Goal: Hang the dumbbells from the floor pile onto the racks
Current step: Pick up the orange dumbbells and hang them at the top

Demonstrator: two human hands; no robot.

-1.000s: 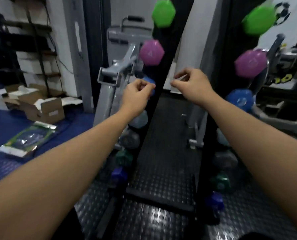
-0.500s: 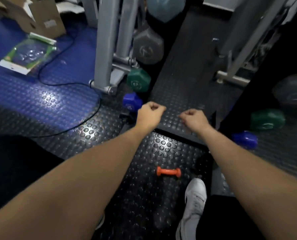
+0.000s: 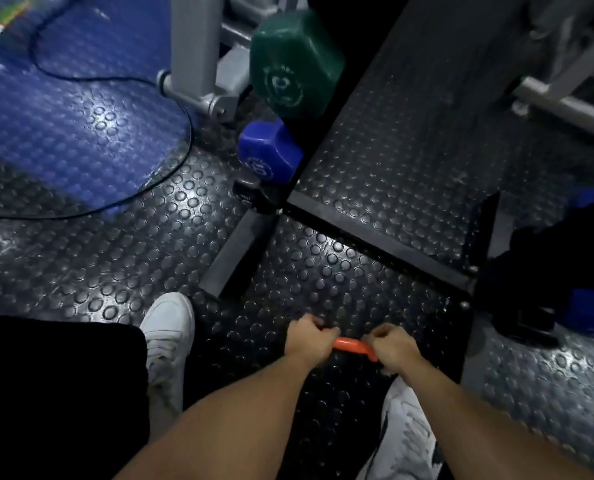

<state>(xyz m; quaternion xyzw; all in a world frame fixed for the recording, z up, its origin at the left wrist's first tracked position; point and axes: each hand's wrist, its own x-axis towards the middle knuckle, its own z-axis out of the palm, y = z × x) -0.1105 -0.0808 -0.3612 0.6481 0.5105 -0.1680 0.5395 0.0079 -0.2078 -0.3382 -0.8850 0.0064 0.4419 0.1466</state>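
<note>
Head down now, studded black floor (image 3: 323,278) filling most of the frame where a moment ago I was looking at the rack uprights with green and purple heads high up. The rack base (image 3: 233,258) runs diagonally through the centre; the green dumbbell (image 3: 293,64) and blue dumbbell (image 3: 269,150) hang on it at upper centre, much larger in view than half a second back. My white shoe (image 3: 167,341) sits lower left, the other at the bottom right edge. Both arms have dropped from rack height to the floor. The orange dumbbell (image 3: 352,345), lying free on the floor half a second ago, is now in lower centre between my hands: left hand (image 3: 307,342) fingers curled over one end, right hand (image 3: 394,348) fingers curled over the other. Whether it has left the floor I cannot tell. Judgement: pickup under way; lift and hang on a free peg remains.
</note>
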